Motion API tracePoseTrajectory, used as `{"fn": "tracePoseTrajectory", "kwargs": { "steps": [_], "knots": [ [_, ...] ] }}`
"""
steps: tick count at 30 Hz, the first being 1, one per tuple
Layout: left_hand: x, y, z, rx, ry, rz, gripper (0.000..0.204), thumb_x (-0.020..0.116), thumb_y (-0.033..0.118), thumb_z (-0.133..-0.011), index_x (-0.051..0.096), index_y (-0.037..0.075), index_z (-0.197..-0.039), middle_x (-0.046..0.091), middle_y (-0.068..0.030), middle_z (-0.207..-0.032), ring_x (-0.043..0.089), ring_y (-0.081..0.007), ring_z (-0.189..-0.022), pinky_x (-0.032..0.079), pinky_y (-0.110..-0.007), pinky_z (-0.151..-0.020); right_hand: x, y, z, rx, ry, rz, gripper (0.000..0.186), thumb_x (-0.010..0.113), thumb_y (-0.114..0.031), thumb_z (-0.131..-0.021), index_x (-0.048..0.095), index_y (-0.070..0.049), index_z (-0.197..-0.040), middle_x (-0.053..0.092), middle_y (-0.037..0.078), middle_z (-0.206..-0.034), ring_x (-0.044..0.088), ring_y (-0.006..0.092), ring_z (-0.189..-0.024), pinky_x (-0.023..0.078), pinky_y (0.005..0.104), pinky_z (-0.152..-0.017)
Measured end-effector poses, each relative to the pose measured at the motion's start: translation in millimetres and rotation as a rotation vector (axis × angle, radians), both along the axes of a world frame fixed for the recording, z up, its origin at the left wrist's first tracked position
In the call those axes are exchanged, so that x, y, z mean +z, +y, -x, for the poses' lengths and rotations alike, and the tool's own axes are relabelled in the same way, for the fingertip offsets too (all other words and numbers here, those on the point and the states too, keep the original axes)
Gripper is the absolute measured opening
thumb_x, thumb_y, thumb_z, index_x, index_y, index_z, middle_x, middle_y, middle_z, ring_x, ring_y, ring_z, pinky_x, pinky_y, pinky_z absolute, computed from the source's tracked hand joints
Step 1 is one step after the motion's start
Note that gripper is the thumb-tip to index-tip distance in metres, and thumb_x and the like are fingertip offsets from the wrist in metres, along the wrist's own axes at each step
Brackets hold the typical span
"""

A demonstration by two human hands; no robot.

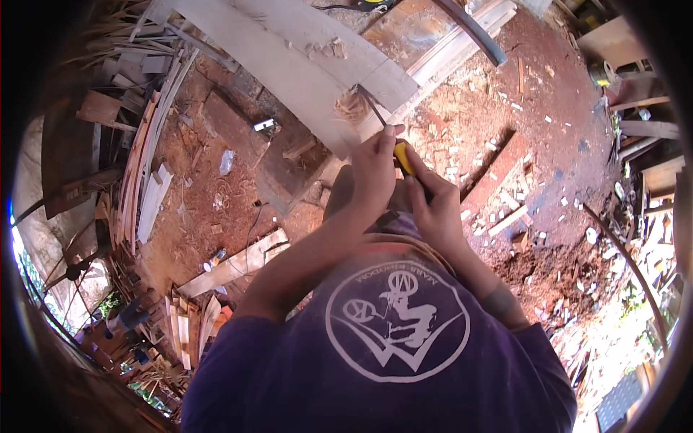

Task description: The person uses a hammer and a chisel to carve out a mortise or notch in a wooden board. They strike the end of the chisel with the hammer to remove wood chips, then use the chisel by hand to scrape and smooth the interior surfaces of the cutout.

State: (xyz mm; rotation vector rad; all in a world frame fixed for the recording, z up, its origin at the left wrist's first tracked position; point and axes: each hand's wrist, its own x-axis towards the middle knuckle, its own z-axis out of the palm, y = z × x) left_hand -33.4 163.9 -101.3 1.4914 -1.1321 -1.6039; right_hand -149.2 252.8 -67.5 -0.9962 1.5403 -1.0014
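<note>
A narrow chisel-like hand tool with a yellow-and-black handle [403, 156] is held in front of my body, its dark metal shaft slanting up and left. My right hand [436, 193] is closed around the handle. My left hand [375, 164] is closed at the shaft just ahead of the handle, thumb pointing forward. The tool's tip meets a wide pale plank [289, 68] at a rough, carved-looking patch [351, 105] near its close end. Loose shavings [326, 49] lie farther up the plank. My fingers hide part of the handle and shaft.
Long boards [462, 47] lie beyond the plank, with a dark curved bar [473, 32] over them. Strips of timber [144, 166] are stacked at left. Wood chips litter the reddish ground [538, 108]. A cable [253, 227] runs near a loose board [234, 263] at lower left.
</note>
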Motion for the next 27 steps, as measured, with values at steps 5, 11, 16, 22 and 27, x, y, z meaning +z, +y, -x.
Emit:
{"fn": "tracePoseTrajectory", "kwargs": {
  "steps": [5,11,16,22,27],
  "knots": [
    [8.6,4.2,5.0,-0.136,-0.097,0.105,0.042,0.05,0.031,-0.109,0.07,-0.003,-0.123,0.074,-0.0087,-0.094,0.066,-0.0124,-0.08,0.053,-0.028,-0.068,0.2,4.7,2.0,0.004,-0.023,0.063,0.045,0.054,-0.003,-0.102,0.052,0.006,-0.146,0.068,0.023,-0.131,0.063,0.0178,-0.119,0.048,0.0319,-0.103],
    [13.9,17.4,0.8,-0.134,-0.126,0.075,0.045,0.054,0.035,-0.109,0.073,-0.004,-0.119,0.071,-0.0062,-0.086,0.066,-0.0098,-0.079,0.053,-0.026,-0.07,-2.5,5.2,8.5,0.005,0.086,0.177,0.047,0.055,-0.002,-0.1,0.052,0.003,-0.146,0.07,0.023,-0.128,0.063,0.0157,-0.115,0.049,0.0307,-0.1],
    [18.7,6.0,6.2,-0.081,0.0,-0.075,0.042,0.056,0.032,-0.108,0.072,-0.004,-0.121,0.069,-0.0043,-0.083,0.063,-0.0094,-0.073,0.052,-0.026,-0.067,5.7,6.5,22.3,0.047,0.018,-0.043,0.045,0.053,-0.002,-0.1,0.052,0.007,-0.145,0.069,0.025,-0.128,0.065,0.0234,-0.121,0.049,0.0339,-0.104],
    [14.7,1.5,7.2,-0.059,0.011,-0.104,0.041,0.054,0.031,-0.109,0.071,-0.004,-0.12,0.07,-0.006,-0.085,0.062,-0.0102,-0.07,0.052,-0.025,-0.067,6.5,6.7,12.3,0.021,0.025,-0.1,0.043,0.055,-0.005,-0.101,0.057,0.003,-0.143,0.073,0.024,-0.118,0.067,0.0157,-0.107,0.051,0.0323,-0.097],
    [2.5,-16.3,12.5,0.057,0.16,-0.095,0.041,0.055,0.033,-0.109,0.071,-0.002,-0.123,0.069,-0.0046,-0.088,0.063,-0.0088,-0.071,0.053,-0.025,-0.064,1.4,-19.9,20.5,0.024,0.023,-0.034,0.043,0.056,-0.004,-0.1,0.058,0.002,-0.143,0.074,0.021,-0.114,0.066,0.0133,-0.101,0.052,0.0315,-0.093]
  ]
}}
